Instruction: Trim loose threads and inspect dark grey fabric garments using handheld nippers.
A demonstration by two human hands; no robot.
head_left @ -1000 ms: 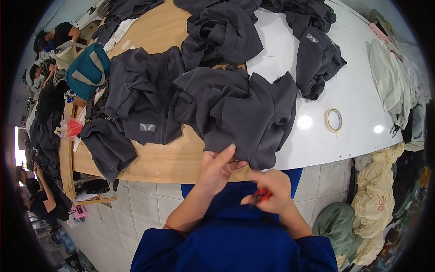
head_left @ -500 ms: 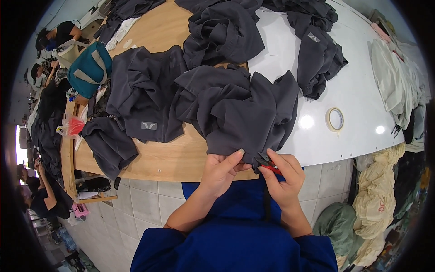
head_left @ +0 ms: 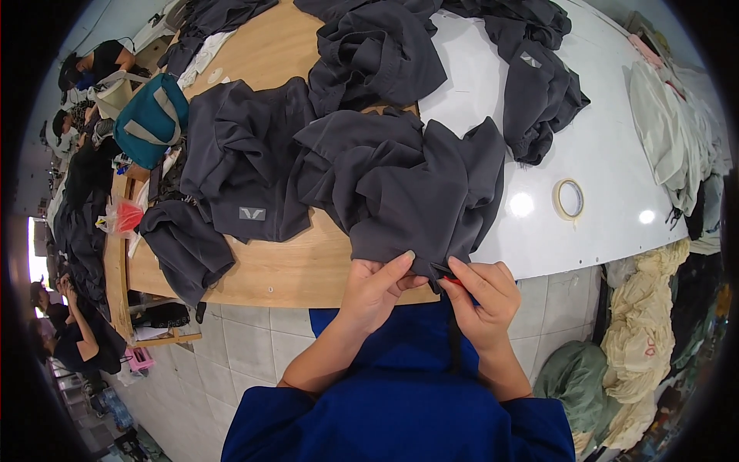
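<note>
the dark grey garment (head_left: 416, 185) lies spread and rumpled in the centre of the frame, straddling the seam where the wooden tabletop (head_left: 269, 266) meets the white tabletop (head_left: 608, 154); its lower hem hangs to the near table edge, right at my hands; the cloth runs away from me up and slightly left, so its long axis goes from the lower centre toward the upper middle of the frame; my left hand (head_left: 377, 285) is closed on the hem, thumb on top and fingers folded under the fabric; my right hand (head_left: 485, 289) pinches a small red tool (head_left: 454, 280) against the same hem, just beside the left hand; i cannot tell what kind of tool it is, since only a sliver shows; both hands touch the hem, and neither is nearer than the other; a second grey garment (head_left: 246, 169) lies left of centre, overlapped by the first one, with a small pale grey rectangular label (head_left: 252, 213) near its lower edge; another garment at the upper right carries a like label (head_left: 530, 59); a roll of pale tape (head_left: 570, 199) lies flat on the white top at the right, well apart from the hands; a teal bag (head_left: 150, 119) with grey straps sits at the upper left, and a red plastic bag (head_left: 123, 217) below it at the left edge of the table
</note>
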